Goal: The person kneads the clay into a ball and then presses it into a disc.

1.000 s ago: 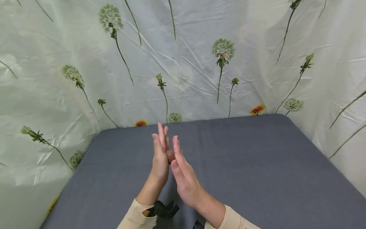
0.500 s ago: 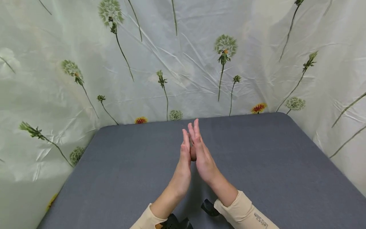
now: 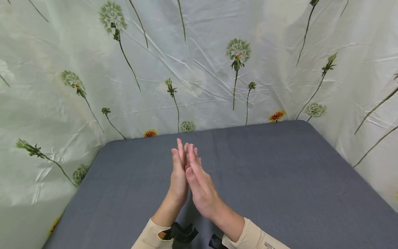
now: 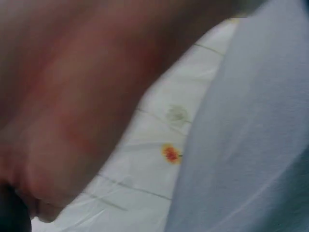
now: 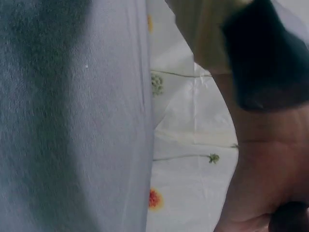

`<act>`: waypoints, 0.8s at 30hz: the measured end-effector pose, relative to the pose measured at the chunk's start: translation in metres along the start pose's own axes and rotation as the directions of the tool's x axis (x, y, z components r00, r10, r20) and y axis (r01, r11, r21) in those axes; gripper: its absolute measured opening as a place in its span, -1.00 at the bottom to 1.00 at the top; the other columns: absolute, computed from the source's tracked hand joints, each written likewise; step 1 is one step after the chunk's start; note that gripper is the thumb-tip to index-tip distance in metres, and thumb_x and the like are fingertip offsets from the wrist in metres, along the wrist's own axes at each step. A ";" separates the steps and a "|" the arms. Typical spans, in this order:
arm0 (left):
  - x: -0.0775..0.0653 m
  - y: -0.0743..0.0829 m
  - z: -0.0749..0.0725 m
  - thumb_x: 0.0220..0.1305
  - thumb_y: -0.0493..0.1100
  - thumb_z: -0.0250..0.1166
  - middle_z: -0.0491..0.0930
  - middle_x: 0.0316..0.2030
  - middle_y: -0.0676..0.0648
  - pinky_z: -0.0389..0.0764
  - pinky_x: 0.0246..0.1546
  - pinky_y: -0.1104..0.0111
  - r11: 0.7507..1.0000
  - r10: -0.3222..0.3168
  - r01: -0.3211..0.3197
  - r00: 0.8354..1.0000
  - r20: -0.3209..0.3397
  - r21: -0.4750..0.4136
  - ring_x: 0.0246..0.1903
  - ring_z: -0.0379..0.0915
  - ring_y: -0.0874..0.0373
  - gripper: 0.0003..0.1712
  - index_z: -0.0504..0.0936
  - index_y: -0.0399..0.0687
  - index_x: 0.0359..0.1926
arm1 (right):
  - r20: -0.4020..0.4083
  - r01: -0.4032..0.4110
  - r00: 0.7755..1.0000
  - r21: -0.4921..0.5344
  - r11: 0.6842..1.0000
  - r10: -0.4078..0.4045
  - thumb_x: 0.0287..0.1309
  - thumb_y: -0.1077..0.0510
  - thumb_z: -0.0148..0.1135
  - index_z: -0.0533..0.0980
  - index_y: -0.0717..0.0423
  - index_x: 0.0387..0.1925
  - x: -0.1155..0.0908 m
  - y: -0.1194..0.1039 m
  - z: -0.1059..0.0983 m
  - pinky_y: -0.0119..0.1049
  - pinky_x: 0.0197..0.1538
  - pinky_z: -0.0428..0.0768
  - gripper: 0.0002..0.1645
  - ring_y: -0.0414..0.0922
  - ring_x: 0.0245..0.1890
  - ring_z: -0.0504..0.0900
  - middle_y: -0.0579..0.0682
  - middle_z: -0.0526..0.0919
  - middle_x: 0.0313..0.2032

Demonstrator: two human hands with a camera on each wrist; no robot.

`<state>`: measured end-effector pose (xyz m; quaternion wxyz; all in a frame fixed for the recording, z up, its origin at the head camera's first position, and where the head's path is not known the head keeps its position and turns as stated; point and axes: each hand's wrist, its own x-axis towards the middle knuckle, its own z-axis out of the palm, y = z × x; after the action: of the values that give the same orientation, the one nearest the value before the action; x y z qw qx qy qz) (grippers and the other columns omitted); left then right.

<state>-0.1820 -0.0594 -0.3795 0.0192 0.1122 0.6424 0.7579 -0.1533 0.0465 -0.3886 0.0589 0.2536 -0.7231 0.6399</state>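
Above the grey table, my left hand (image 3: pixel 179 181) and right hand (image 3: pixel 202 193) face each other palm to palm, fingers straight and pointing up and away. A small brownish ball was visible between the palms in the earlier head frames; now the fingers hide it in the head view. At the bottom corner of the right wrist view, a dark round lump (image 5: pixel 289 218) sits against the palm, probably that ball in shadow. The left wrist view has a similar dark rounded shape (image 4: pixel 13 212) beside the blurred hand.
A grey cloth-covered table (image 3: pixel 273 180) spreads beneath the hands. Behind and around it hangs a pale curtain (image 3: pixel 205 69) printed with dandelions and orange flowers. Black wrist camera mounts (image 3: pixel 184 233) stick out beside the cream sleeves.
Both hands, pressed together round the brownish ball, swung right and then back left. The left hand slid back and the right forward, then the reverse. The ball has passed out of sight.
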 end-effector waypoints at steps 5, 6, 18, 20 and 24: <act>-0.013 -0.009 0.021 0.66 0.42 -0.65 -0.32 0.76 -0.05 -0.19 0.67 -0.27 0.980 0.050 -0.065 0.995 0.082 0.189 0.74 -0.30 -0.11 -0.12 -0.59 0.10 0.71 | -0.074 -0.024 0.997 0.019 1.000 0.026 0.78 -0.15 -0.52 -0.30 -0.06 0.76 0.011 0.004 -0.022 -0.09 0.61 0.29 -0.26 0.07 0.68 0.17 -0.09 -0.12 0.75; -0.016 -0.007 0.025 0.66 0.40 -0.67 -0.36 0.76 -0.04 -0.21 0.65 -0.30 0.974 0.054 -0.075 0.994 0.099 0.216 0.74 -0.31 -0.13 -0.14 -0.59 0.10 0.70 | -0.080 -0.040 0.996 0.046 0.998 0.043 0.78 -0.17 -0.55 -0.32 -0.08 0.76 0.014 0.006 -0.026 -0.02 0.57 0.34 -0.26 0.07 0.66 0.21 -0.07 -0.10 0.74; -0.001 0.010 -0.006 0.52 0.60 -0.62 -0.32 0.76 0.10 -0.11 0.68 -0.22 0.993 0.060 -0.055 0.997 -0.040 0.101 0.74 -0.23 -0.05 -0.04 -0.53 0.35 0.72 | 0.037 -0.010 0.999 0.111 0.994 0.006 0.79 -0.10 -0.48 -0.37 -0.15 0.75 -0.001 0.012 0.010 -0.50 0.65 -0.17 -0.28 -0.11 0.76 -0.31 -0.15 -0.29 0.75; 0.001 0.007 -0.007 0.53 0.61 -0.59 -0.31 0.76 0.08 -0.03 0.69 -0.15 0.998 0.030 -0.029 0.999 -0.023 0.061 0.74 -0.16 -0.04 -0.03 -0.52 0.34 0.73 | 0.002 0.035 0.999 0.084 0.996 -0.036 0.79 -0.06 -0.44 -0.27 -0.09 0.76 -0.002 0.007 0.010 -0.60 0.61 -0.22 -0.29 -0.09 0.76 -0.31 -0.13 -0.25 0.75; -0.002 0.000 0.006 0.60 0.52 -0.61 -0.34 0.76 0.05 -0.15 0.70 -0.14 0.993 0.059 -0.063 0.997 0.042 0.096 0.75 -0.27 -0.02 -0.07 -0.51 0.22 0.74 | -0.056 0.067 0.996 0.015 0.998 -0.066 0.79 -0.06 -0.49 -0.18 0.00 0.76 0.004 0.002 -0.005 -0.48 0.67 -0.13 -0.30 -0.06 0.74 -0.04 -0.06 -0.14 0.75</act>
<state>-0.1784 -0.0537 -0.3790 0.0033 0.1474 0.6741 0.7237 -0.1586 0.0499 -0.3884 0.0981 0.2601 -0.7068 0.6505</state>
